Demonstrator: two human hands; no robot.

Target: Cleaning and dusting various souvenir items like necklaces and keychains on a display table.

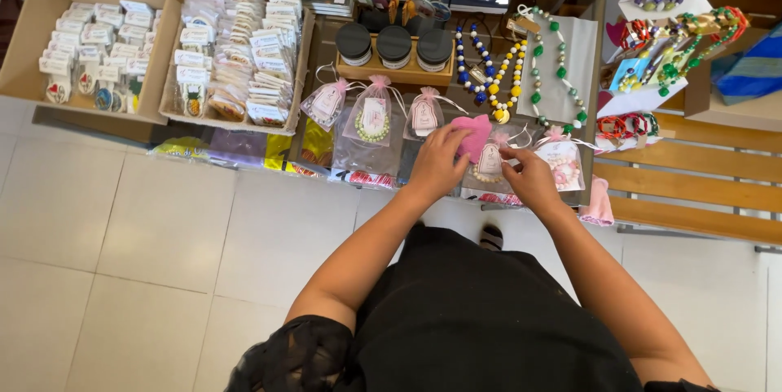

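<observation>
My left hand (437, 160) grips a pink heart-shaped piece (473, 133) at the front edge of a display table. My right hand (528, 175) pinches the side of a small clear gift bag (490, 159) with a pink ribbon, which holds a bead bracelet and a white tag. The two hands are close together over the same bag. Similar ribboned bags lie to the left (374, 118) and another (564, 160) to the right of my right hand.
Three black-lidded jars (394, 43) stand in a wooden tray behind. Bead necklaces (498, 74) lie at the back right. Two cardboard boxes (32, 42) of packaged trinkets sit at the left. A wooden slatted bench (692, 184) is on the right; white tiled floor below.
</observation>
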